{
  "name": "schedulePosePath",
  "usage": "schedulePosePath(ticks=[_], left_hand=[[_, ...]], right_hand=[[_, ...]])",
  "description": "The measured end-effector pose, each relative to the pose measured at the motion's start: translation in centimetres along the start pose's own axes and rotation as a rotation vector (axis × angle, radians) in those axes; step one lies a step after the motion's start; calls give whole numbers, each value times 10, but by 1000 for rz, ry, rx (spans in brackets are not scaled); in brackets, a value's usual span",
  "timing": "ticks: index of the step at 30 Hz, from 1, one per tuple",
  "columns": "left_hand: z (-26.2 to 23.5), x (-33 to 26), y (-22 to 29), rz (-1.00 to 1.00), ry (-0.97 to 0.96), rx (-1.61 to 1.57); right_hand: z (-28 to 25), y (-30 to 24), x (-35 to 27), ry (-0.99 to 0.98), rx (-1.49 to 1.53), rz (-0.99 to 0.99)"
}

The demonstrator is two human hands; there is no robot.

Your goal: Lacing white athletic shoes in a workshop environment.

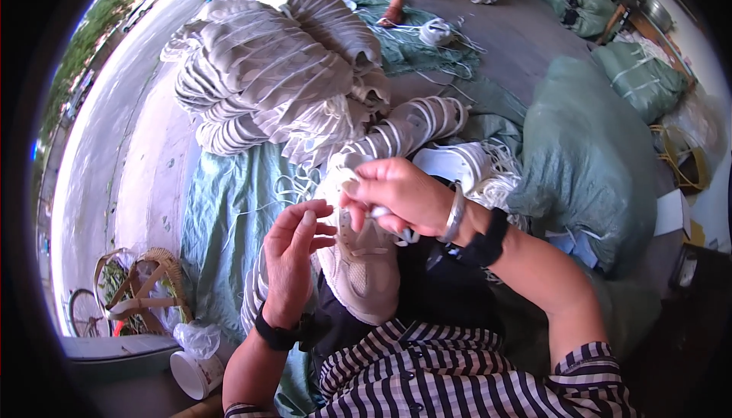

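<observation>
Centre of frame: a beige lace-up sneaker (362,265) lies on the person's lap, toe toward the lower edge, opening toward the top.

Right hand (396,193) comes in from the lower right, forearm angled up-left, wrist bent so the hand sits over the shoe's collar. Its fingers are pinched shut on a white shoelace (379,211) at the top of the lacing. A silver bangle (455,214) and a black wristband (486,240) sit on that wrist.

Left hand (293,254) rises from the lower left, palm facing right, wrist nearly upright with a black band (276,336) round it. Fingers half curled, tips touching the sneaker's left side near the eyelets; whether they pinch a lace there cannot be told.

Striped black-and-white shirt (457,380) fills the bottom centre.

Upper centre-left: a big heap of pale shoe uppers (282,67) bundled with white cord, on a green tarp (225,212). More white shoes (450,162) lie just above the right hand. Large green sacks (587,151) fill the right side. Lower left: a wicker basket (141,284) and a white paper cup (194,372) on the ground. Top edge: another person's sandalled foot (390,14), well apart from the hands.
</observation>
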State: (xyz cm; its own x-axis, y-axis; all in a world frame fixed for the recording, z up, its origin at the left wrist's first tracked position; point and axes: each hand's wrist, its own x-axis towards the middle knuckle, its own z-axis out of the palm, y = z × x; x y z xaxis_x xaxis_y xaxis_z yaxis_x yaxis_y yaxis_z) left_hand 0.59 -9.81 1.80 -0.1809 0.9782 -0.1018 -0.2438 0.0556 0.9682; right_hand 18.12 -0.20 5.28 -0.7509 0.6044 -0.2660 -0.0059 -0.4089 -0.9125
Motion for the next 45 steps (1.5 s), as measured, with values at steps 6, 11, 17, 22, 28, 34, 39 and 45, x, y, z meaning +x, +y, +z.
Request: schedulePosePath(ticks=[6, 11, 17, 22, 28, 34, 39, 45], left_hand=[[-1, 14, 9, -173, -193, -153], [7, 19, 4, -211, -383, -180], [5, 19, 10, -99, -156, 1], [9, 17, 9, -71, -239, 249], [21, 19, -1, -74, -319, 398], [20, 18, -3, -64, -208, 246], [28, 9, 1, -43, -216, 363], [44, -10, 13, 5, -273, 317]], right_hand=[[19, -27, -29, -185, -251, -5], [11, -34, -43, -109, -63, -27], [-23, -41, -58, 201, 38, -230], [-48, -44, -74, -3, 334, -172], [-69, -31, -63, -66, 577, -106], [-58, -27, -69, 156, 266, -187], [-41, -29, -74, 284, -407, -331], [-61, -18, -53, 63, 736, -96]])
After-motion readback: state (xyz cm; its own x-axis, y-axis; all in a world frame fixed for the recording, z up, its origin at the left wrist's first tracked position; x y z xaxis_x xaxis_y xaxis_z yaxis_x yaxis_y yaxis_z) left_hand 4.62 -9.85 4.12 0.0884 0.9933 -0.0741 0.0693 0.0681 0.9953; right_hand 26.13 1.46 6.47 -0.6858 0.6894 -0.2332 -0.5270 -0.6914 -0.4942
